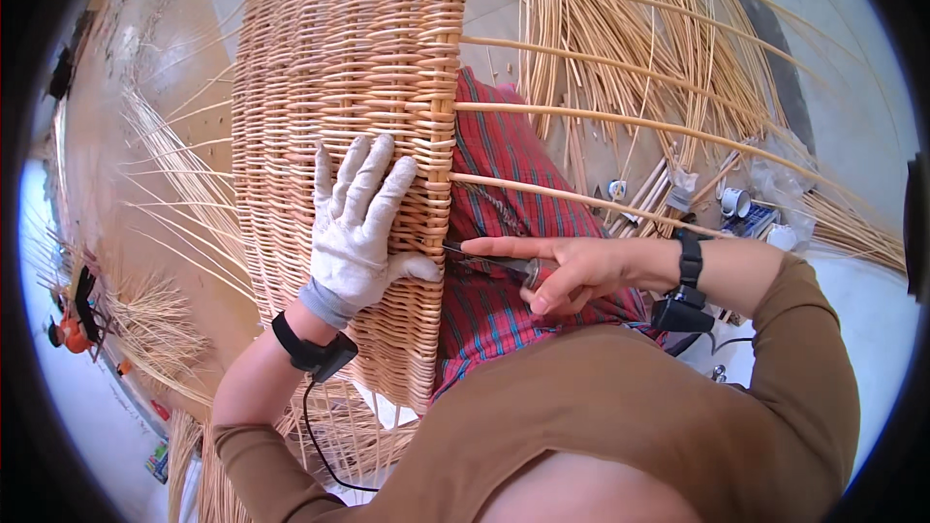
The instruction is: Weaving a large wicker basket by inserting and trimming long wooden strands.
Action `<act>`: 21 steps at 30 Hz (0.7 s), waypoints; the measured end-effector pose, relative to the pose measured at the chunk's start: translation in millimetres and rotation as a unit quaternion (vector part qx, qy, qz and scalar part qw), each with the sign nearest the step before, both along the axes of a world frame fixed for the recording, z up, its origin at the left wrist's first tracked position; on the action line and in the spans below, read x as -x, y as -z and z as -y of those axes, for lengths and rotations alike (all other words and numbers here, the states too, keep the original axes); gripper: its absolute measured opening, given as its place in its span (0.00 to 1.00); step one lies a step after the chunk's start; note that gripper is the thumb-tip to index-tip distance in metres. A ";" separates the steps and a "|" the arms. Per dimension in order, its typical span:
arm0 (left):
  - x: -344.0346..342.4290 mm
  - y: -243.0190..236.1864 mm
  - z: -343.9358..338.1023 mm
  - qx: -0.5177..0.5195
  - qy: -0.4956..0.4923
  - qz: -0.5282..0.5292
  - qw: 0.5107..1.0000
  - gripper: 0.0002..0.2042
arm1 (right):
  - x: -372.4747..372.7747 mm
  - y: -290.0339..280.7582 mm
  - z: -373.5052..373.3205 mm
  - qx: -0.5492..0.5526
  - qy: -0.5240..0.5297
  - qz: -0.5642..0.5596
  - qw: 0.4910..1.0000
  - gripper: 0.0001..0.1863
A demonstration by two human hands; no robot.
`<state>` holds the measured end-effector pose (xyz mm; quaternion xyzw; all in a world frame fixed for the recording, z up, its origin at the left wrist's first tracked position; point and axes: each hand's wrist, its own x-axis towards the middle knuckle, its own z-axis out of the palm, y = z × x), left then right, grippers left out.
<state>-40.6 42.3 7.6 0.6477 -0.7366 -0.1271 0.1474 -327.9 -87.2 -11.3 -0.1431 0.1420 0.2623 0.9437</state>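
A large panel of woven wicker (344,68) lies across my lap, its bound edge running along the right side. My left hand (354,232), in a white glove with a grey cuff, rests flat on the weave with fingers spread and the thumb at that edge. My bare right hand (581,271) grips a pointed metal hand tool (513,266) with a reddish handle, index finger stretched along it. The tool's dark tip reaches the wicker edge beside my left thumb; whether it enters the weave I cannot tell. Several long canes (601,114) stick out rightward from the edge.
A red plaid cloth (513,150) covers my lap. Loose canes (630,48) are heaped at the far right, near a white cup (735,201) and clear plastic (785,174). More thin canes (155,315) lie on the floor at the left.
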 end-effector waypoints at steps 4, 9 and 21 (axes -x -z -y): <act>4.4 -12.3 -5.1 0.017 -0.021 0.036 0.999 0.59 | 4.2 4.3 -8.4 -0.054 0.053 0.046 0.996 0.48; 15.2 -49.5 -65.2 -0.110 -0.006 -0.037 0.993 0.57 | 6.5 -11.1 -11.5 -0.038 0.087 0.087 0.992 0.48; 53.4 -5.9 -40.7 0.020 -0.123 -0.048 0.991 0.46 | -12.5 13.5 68.2 0.109 0.189 0.120 0.969 0.41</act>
